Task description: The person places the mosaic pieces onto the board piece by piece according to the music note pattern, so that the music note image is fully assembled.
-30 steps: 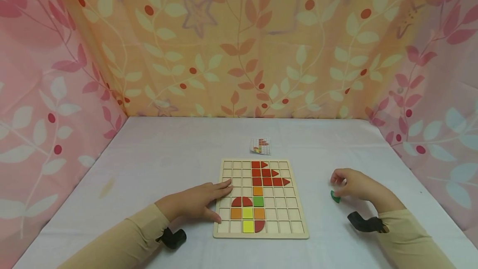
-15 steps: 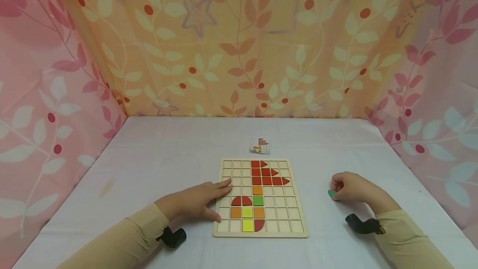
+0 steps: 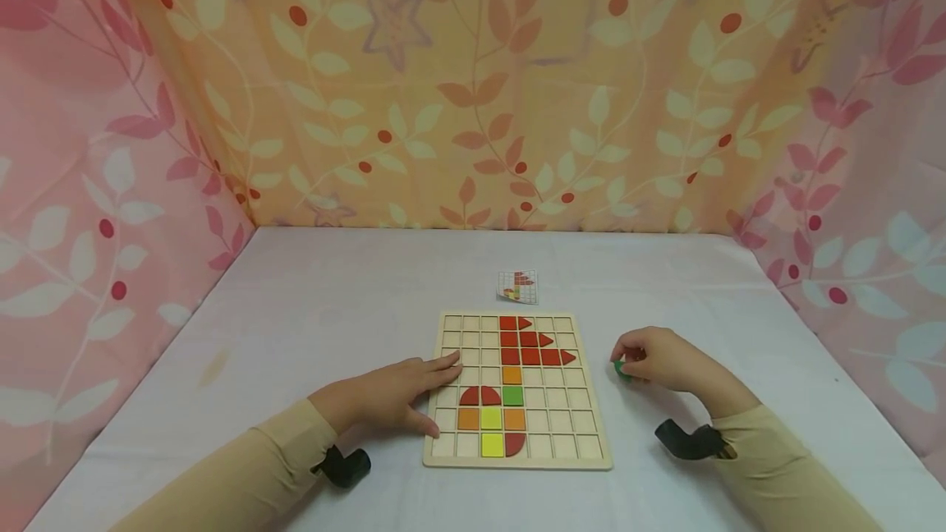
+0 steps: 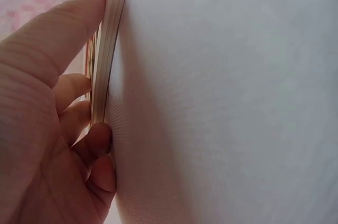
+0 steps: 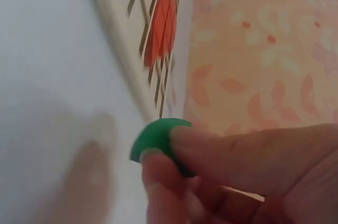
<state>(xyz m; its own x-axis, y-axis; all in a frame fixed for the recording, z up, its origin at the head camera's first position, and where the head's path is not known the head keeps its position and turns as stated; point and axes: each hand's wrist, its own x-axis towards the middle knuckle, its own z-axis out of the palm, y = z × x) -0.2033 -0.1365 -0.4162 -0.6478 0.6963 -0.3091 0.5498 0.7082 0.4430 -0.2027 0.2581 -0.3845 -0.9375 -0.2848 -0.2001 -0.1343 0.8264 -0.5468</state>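
Observation:
A wooden grid board (image 3: 517,464) lies flat on the table, with red, orange, yellow and green pieces set in some of its squares. My left hand (image 3: 392,394) rests at its left edge, fingertips on the surface and thumb near the lower left side. In the left wrist view, the thumb and fingers touch the board's edge (image 4: 112,39). Just right of the board, my right hand (image 3: 660,361) pinches a green quarter-circle piece (image 5: 161,133) between thumb and finger. The piece is held above the white cloth, partly covered by the fingertips.
A small printed pattern card (image 3: 518,286) lies behind the board, one corner curled up. White cloth (image 3: 355,294) covers the table. Patterned fabric (image 3: 473,89) walls off the back and both sides. A black wrist device (image 3: 689,440) hangs below the right sleeve.
My right hand has drawn the green quarter-circle piece to the left, nearer the board, and its grip on the piece has shifted. The left hand has stayed on the board's edge.

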